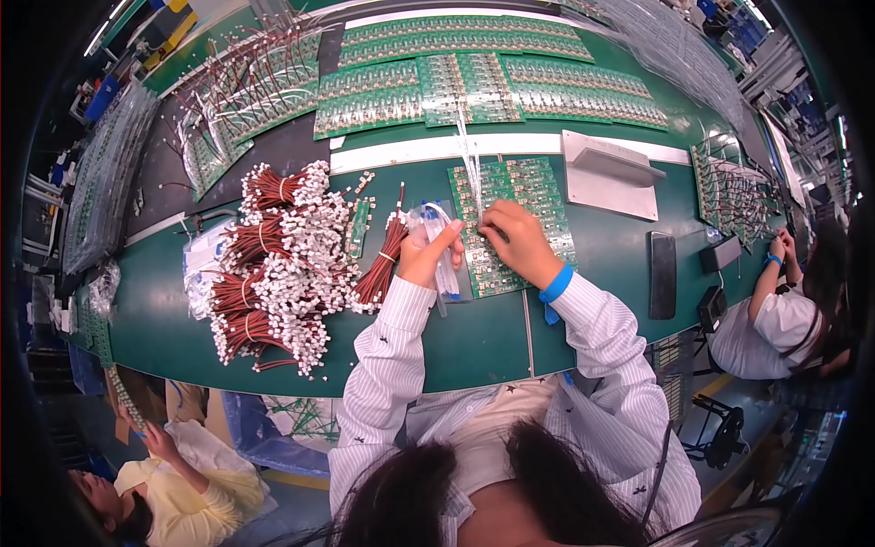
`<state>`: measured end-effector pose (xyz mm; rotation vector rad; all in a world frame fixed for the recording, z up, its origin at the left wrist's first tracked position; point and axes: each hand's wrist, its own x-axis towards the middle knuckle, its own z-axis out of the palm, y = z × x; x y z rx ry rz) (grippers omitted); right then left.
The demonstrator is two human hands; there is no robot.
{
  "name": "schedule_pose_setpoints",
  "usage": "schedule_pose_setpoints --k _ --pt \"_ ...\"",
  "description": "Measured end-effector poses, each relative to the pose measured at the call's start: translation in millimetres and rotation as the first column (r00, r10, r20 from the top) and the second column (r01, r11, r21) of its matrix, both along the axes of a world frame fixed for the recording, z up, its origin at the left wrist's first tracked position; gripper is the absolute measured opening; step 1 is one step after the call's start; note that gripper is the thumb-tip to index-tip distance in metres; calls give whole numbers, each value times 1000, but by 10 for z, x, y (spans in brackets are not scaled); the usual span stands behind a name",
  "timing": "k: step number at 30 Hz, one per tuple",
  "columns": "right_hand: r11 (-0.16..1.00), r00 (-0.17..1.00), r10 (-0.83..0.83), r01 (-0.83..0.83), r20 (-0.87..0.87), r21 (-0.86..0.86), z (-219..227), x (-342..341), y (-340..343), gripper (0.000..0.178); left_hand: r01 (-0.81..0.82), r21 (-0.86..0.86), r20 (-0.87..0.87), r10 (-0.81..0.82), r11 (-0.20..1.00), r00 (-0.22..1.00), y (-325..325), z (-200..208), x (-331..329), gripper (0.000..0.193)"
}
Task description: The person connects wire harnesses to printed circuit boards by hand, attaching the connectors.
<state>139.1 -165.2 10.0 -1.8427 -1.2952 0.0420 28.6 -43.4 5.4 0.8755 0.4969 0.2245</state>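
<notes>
My left hand (426,255) is closed around a clear plastic bag (447,279) with blue bits at its ends; pale strips show in it. Right beside it, my right hand (519,239) rests on a green circuit-board panel (538,187), thumb and fingertips pinched together at its left part. What is in that pinch is too small to make out. Thin white wires (471,155) run from the far boards down to the panel, ending near my right fingertips. Left of my left hand lies a bundle of red-and-black cables (383,264) tied with a band.
Several banded cable bundles with white connectors (273,246) are heaped at left. Rows of green boards (374,100) line the back. A metal angle bracket (609,178) and a black bar (663,275) lie at right. Co-workers (770,314) sit at right and lower left.
</notes>
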Motion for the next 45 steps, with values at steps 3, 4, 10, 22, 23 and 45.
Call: schedule_pose_setpoints --k 3,4,10,22,23,45 --pt "999 998 -13 11 69 31 -9 -25 -4 6 3 2 4 -3 1000 1000 -1 -12 4 21" --pt "1000 999 -12 12 29 21 -12 -21 -7 6 3 7 3 -3 1000 1000 2 -18 4 20" --pt "999 987 -39 34 -157 -37 6 -32 17 6 8 3 -4 -8 1000 1000 -2 -29 6 20" --pt "999 990 -42 39 -135 -29 -36 -8 15 6 73 -30 14 -73 997 997 -4 -30 5 21" --pt "999 988 -42 36 -148 -41 -37 -1 10 6 75 -28 15 -74 997 997 -5 -39 6 21" --pt "997 851 77 -54 -520 61 256 -185 -139 14 134 67 2 -135 989 991 -10 15 -11 29"
